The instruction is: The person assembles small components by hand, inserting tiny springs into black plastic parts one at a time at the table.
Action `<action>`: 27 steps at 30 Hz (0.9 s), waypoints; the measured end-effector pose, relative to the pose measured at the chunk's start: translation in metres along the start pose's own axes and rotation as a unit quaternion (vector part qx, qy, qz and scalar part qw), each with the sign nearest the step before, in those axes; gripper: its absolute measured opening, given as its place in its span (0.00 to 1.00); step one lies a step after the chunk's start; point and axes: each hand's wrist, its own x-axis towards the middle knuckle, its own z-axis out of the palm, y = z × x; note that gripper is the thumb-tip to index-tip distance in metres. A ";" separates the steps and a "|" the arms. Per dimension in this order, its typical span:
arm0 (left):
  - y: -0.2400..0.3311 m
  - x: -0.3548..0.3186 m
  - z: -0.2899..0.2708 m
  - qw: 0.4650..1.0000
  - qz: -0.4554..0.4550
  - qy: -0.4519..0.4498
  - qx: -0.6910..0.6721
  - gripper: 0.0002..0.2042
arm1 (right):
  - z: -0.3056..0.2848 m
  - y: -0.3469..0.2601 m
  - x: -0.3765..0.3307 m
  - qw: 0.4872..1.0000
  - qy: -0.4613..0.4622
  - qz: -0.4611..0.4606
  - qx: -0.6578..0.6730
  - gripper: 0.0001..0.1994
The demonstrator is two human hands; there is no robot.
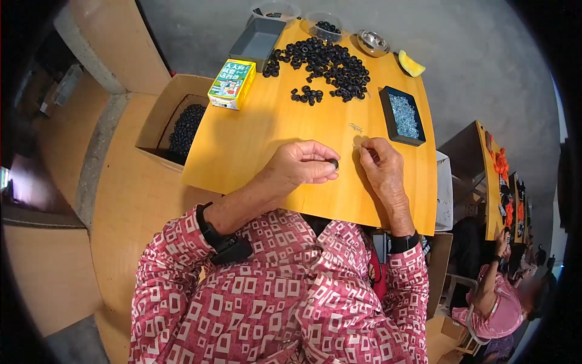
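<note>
Between the thumb and fingers of my left hand [306, 162] is a small round black part [333, 164], pinched above the table's near half. My right hand [383, 165] is at its right with fingers curled and thumb and index together; whatever they grip is too small to make out. Just beyond those fingertips lie a few tiny shiny pieces [356, 128] on the wood. Farther off spreads a pile of black ring-like parts [327, 64], with a smaller cluster [307, 95] nearer to me. A black tray [404, 115] of small transparent or silvery pieces stands right of the pile.
A yellow-green carton [232, 84] and a grey tray [257, 42] line the table's left side. Plastic tubs [327, 27], a metal bowl [373, 43] and a yellow piece [411, 64] sit along the far edge. A cardboard box [159, 118] holds black parts; another person [497, 303] sits at right.
</note>
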 end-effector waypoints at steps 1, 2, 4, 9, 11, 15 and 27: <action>0.000 -0.001 0.001 1.000 -0.001 0.000 0.000 0.12 | -0.004 -0.005 -0.002 0.992 -0.013 0.081 0.094 0.04; 0.001 0.000 0.004 0.999 0.024 -0.004 0.028 0.12 | -0.009 -0.010 -0.004 0.969 -0.024 0.163 0.184 0.03; 0.001 -0.002 0.007 0.997 0.047 -0.007 0.057 0.12 | -0.022 -0.027 -0.006 0.966 -0.015 0.143 0.216 0.03; 0.003 -0.012 0.015 0.989 0.090 0.007 0.113 0.11 | -0.046 -0.057 -0.016 0.967 -0.005 0.063 0.247 0.04; 0.000 -0.013 0.014 0.989 0.096 -0.003 0.114 0.10 | -0.054 -0.067 -0.021 0.971 -0.013 0.040 0.236 0.04; 0.001 -0.015 0.013 0.996 0.068 -0.042 0.034 0.11 | -0.059 -0.075 -0.026 0.971 -0.006 0.029 0.238 0.06; 0.007 -0.018 0.016 0.987 -0.073 -0.055 -0.129 0.14 | -0.056 -0.074 -0.035 0.961 0.010 0.046 0.274 0.06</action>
